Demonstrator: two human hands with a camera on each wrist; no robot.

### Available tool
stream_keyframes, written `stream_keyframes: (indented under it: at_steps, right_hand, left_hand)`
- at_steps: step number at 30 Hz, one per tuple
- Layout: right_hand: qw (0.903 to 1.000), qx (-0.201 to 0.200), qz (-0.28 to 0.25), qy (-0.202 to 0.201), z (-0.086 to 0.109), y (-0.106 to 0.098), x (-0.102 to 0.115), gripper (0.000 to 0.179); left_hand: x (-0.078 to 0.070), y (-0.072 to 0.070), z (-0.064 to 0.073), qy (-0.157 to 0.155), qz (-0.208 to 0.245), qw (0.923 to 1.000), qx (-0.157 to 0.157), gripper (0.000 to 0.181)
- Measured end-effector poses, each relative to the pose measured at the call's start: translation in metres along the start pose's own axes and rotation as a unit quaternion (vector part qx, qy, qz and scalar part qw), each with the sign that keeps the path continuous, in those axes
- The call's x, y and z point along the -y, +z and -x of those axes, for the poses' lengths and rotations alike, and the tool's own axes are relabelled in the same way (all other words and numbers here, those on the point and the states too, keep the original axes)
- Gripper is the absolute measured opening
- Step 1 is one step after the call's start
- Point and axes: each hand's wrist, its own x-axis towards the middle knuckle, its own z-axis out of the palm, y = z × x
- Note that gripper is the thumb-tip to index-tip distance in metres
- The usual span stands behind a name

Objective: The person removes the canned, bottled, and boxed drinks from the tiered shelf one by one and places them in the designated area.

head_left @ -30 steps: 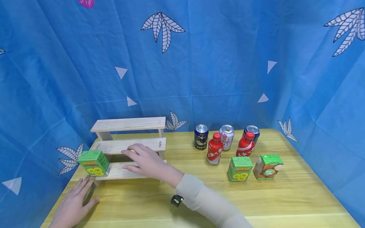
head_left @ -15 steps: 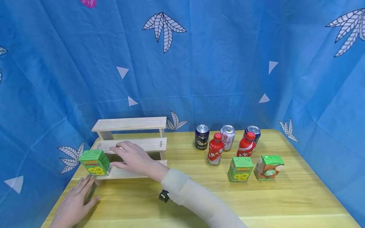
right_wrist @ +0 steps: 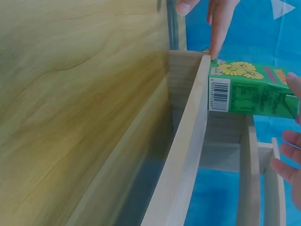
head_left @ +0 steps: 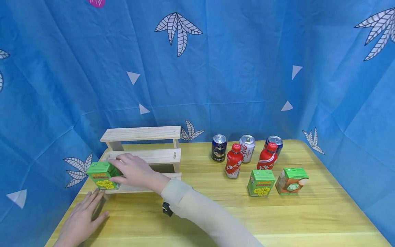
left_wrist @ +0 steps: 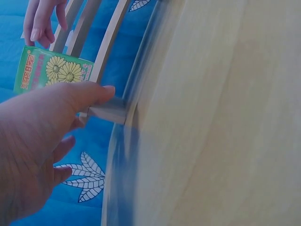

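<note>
A green drink carton with yellow flowers (head_left: pixel 100 175) stands on the left end of the lowest tier of a three-tier wooden shelf (head_left: pixel 139 187). My right hand (head_left: pixel 135 171) is at the carton's right side, thumb beside its front and fingers spread over its top corner. In the right wrist view the thumb meets the carton (right_wrist: pixel 254 94) while the other fingers stand apart from it. My left hand (head_left: pixel 80 218) lies with fingers extended, fingertips at the shelf's front left corner just below the carton. In the left wrist view its thumb (left_wrist: pixel 94 94) lies near the lowest board's end.
On the table's right side stand a similar green carton (head_left: pixel 261 183), a green-and-brown carton (head_left: pixel 291 181), red bottles (head_left: pixel 234 163) (head_left: pixel 267 157), a dark Pepsi can (head_left: pixel 219 149), a white cola can (head_left: pixel 247 149) and a blue can (head_left: pixel 275 142). Blue cloth (head_left: pixel 197 79) hangs behind.
My right hand has moved left along the shelf, from its middle to the carton. The left hand and the carton have stayed in place.
</note>
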Motion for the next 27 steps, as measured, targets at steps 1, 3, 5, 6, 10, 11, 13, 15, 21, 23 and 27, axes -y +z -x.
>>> stream_keyframes:
  at_steps: [1, 3, 5, 6, 10, 11, 13, 15, 21, 23, 27]
  right_hand:
    - [1.0, 0.005, 0.0, 0.002, -0.002, 0.001, 0.001, 0.067]
    - [0.9998, 0.015, -0.002, 0.008, -0.006, 0.003, 0.003, 0.068]
    - [0.9997, 0.022, -0.002, 0.012, -0.01, 0.004, 0.006, 0.068]
    - [0.9996, 0.026, -0.003, 0.014, -0.011, 0.004, 0.007, 0.068]
    - [0.999, 0.04, -0.006, 0.021, -0.017, 0.004, 0.012, 0.068]
    - [0.9988, 0.043, -0.007, 0.024, -0.018, 0.004, 0.013, 0.067]
    - [0.9982, 0.051, -0.008, 0.03, -0.02, 0.004, 0.014, 0.067]
    - [0.9979, 0.056, -0.007, 0.033, -0.022, 0.005, 0.015, 0.067]
    - [0.998, 0.051, -0.012, 0.036, -0.025, 0.008, 0.017, 0.065]
    - [0.9982, 0.046, -0.014, 0.035, -0.026, 0.008, 0.017, 0.064]
    - [0.9984, 0.042, -0.016, 0.034, -0.027, 0.009, 0.017, 0.063]
  left_hand:
    - [0.0, 0.0, 0.0, 0.001, 0.001, 1.0, 0.0, 0.087]
    - [0.001, -0.001, 0.0, 0.001, 0.003, 1.0, -0.001, 0.087]
    - [0.002, -0.001, 0.001, 0.003, 0.005, 1.0, -0.002, 0.086]
    - [0.002, -0.001, 0.001, 0.004, 0.006, 1.0, -0.003, 0.086]
    - [0.002, -0.002, 0.002, 0.009, 0.001, 0.9999, -0.01, 0.085]
    - [0.001, -0.001, 0.002, 0.01, 0.0, 0.9999, -0.012, 0.084]
    - [0.001, -0.001, 0.002, 0.012, -0.003, 0.9998, -0.013, 0.084]
    - [0.0, -0.001, 0.001, 0.012, -0.004, 0.9998, -0.012, 0.085]
    - [-0.001, 0.0, 0.001, 0.013, 0.001, 0.9999, -0.01, 0.085]
    - [0.0, 0.0, 0.001, 0.013, 0.002, 0.9998, -0.011, 0.085]
    - [0.001, -0.001, 0.001, 0.01, 0.003, 0.9999, -0.014, 0.085]
